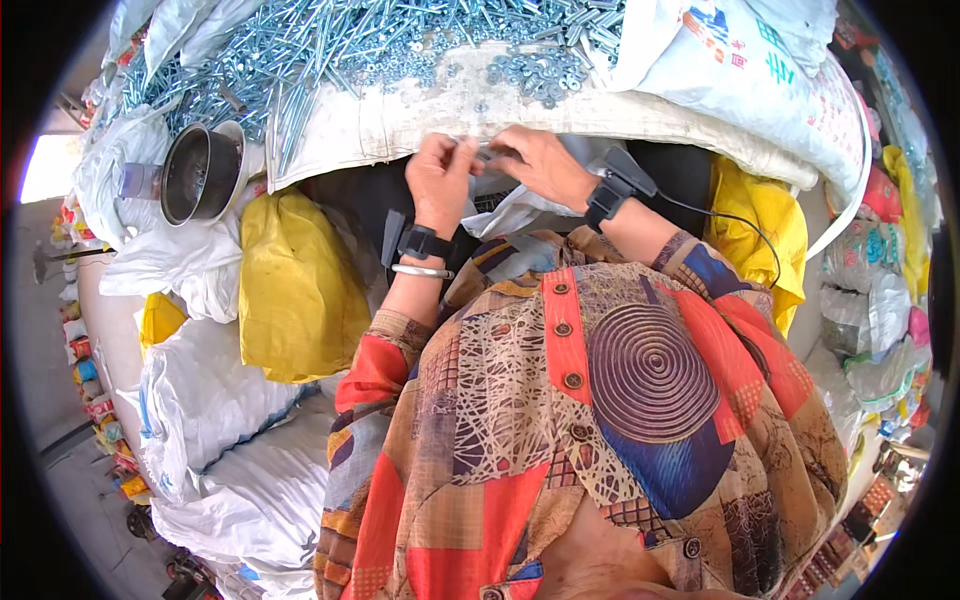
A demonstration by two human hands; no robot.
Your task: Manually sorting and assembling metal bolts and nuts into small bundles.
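At the near edge of a white sheet [410,115], my left hand [440,185] and my right hand [545,165] almost meet. The fingers of both are closed in a pinch. Between the fingertips shows a small grey metal fastener [484,154]; its exact kind is too small to make out, and the fingers partly hide it. Just beyond my hands lie loose washers [540,75] and smaller nuts or washers [395,72]. A large heap of long silvery bolts [330,45] spreads behind them and to the left.
A dark metal bowl [200,175] stands at the left beside a clear plastic cup [140,181]. Yellow sacks [295,290] hang on both sides of my lap. White woven sacks [230,410] lie at lower left, and another printed sack [740,85] covers the far right.
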